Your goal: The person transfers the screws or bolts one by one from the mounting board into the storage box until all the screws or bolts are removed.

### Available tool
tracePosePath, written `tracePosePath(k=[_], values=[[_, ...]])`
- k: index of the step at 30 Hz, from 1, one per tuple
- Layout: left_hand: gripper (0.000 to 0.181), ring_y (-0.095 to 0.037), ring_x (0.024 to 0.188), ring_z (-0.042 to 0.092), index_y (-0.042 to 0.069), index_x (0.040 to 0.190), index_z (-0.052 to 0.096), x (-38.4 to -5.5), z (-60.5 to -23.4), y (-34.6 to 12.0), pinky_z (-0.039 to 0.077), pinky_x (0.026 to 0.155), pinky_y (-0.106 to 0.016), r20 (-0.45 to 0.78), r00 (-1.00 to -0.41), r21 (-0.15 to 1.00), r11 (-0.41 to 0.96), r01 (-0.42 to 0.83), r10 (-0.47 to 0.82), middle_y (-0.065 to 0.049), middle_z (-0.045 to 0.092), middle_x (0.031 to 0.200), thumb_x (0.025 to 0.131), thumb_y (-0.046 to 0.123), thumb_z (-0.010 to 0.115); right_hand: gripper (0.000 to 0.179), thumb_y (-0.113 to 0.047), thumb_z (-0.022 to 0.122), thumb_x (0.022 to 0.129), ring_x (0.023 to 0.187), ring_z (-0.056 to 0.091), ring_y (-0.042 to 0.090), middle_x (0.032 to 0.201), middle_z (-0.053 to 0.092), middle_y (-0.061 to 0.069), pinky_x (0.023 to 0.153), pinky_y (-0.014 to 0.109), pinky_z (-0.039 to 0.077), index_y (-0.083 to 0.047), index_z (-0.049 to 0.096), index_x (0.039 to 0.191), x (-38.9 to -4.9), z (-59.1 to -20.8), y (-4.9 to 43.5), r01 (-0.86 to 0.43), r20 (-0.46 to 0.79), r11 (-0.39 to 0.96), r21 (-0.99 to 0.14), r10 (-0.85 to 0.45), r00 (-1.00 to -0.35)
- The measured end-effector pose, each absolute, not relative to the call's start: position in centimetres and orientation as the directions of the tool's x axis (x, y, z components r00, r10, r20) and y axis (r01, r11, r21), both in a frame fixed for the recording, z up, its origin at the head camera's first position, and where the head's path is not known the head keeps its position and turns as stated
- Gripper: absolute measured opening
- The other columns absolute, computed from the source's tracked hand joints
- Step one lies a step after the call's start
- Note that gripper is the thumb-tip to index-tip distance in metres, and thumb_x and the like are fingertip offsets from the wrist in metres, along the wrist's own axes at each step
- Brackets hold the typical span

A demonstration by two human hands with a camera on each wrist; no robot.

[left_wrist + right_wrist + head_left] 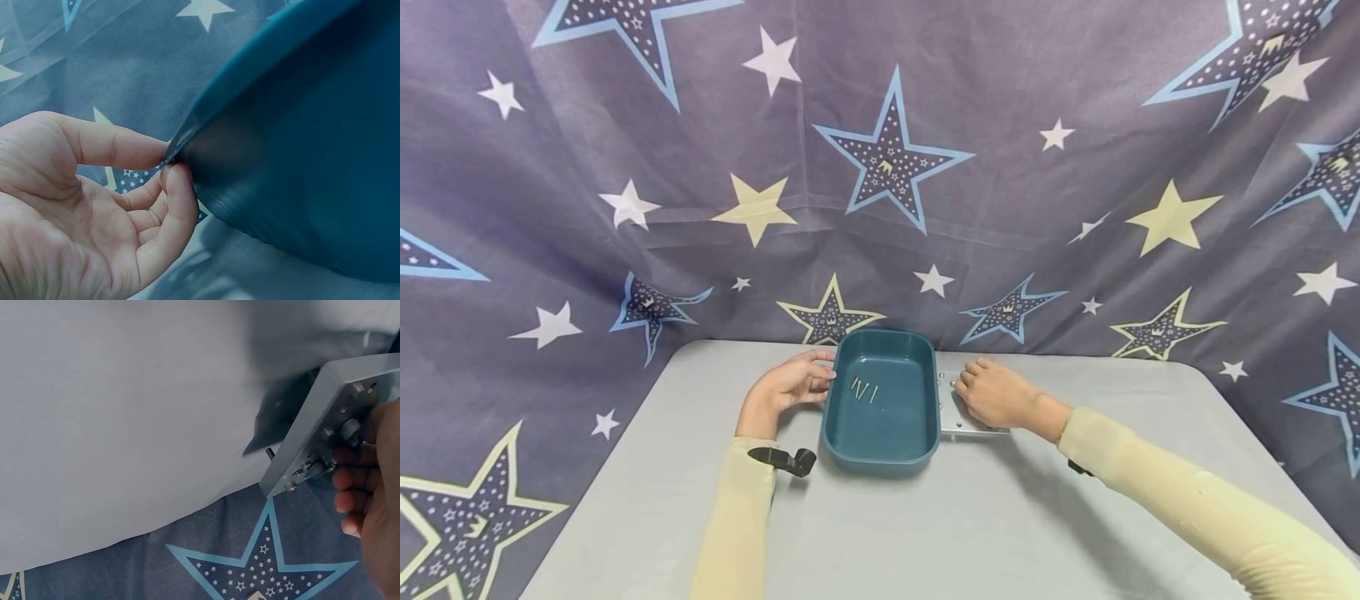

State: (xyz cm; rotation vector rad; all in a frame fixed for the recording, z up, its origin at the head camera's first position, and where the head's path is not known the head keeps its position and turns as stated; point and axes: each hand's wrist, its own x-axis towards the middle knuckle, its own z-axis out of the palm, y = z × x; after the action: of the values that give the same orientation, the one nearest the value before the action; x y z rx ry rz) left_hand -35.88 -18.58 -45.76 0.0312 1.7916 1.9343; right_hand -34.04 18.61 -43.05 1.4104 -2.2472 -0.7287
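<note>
A deep teal plastic tray [880, 450] stands at the middle of the table, with several thin metal pins [865, 391] lying inside. My left hand [792, 385] is at its left side; the left wrist view shows thumb and fingertips [181, 181] pinching the tray's rim. Just right of the tray lies a silver metal plate [973, 430] with bolts and small round fittings, its left edge meeting the tray in the head view. My right hand [998, 395] is over this plate, fingers curled, thumb and forefinger pinching a round metal fitting [350, 430].
A grey cloth covers the table [880, 542]. Behind it hangs a dark curtain [1045, 208] printed with stars, close to the table's back edge. Both wrists wear black straps, the left one [782, 459] with a small camera mount.
</note>
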Motion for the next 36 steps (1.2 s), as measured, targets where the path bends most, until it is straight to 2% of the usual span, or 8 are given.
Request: tracePosePath(k=[13, 36], values=[[0.052, -0.004, 0.071, 0.063, -0.004, 0.146, 0.032, -36.0, -45.8, -18.58, 0.054, 0.069, -0.022, -0.309, -0.876, 0.941, -0.011, -0.337, 0.371, 0.006, 0.067, 0.08, 0.097, -0.004, 0.05, 0.021, -0.024, 0.062, 0.095, 0.087, 0.061, 0.024, 0.09, 0.069, 0.007, 0.079, 0.036, 0.049, -0.004, 0.067, 0.102, -34.07, -43.17, 18.57, -0.723, 0.052, 0.394, 0.568, -0.893, -0.447], [0.06, -0.003, 0.067, 0.061, -0.007, 0.151, 0.025, -35.66, -45.38, -18.54, 0.054, 0.066, -0.021, -0.316, -0.875, 0.936, -0.028, -0.35, 0.368, 0.005, 0.066, 0.079, 0.097, -0.004, 0.049, 0.021, -0.024, 0.067, 0.09, 0.083, 0.06, 0.023, 0.085, 0.067, 0.006, 0.076, 0.035, 0.048, -0.005, 0.067, 0.099, -33.97, -42.96, 18.31, -0.71, 0.065, 0.393, 0.585, -0.895, -0.442]])
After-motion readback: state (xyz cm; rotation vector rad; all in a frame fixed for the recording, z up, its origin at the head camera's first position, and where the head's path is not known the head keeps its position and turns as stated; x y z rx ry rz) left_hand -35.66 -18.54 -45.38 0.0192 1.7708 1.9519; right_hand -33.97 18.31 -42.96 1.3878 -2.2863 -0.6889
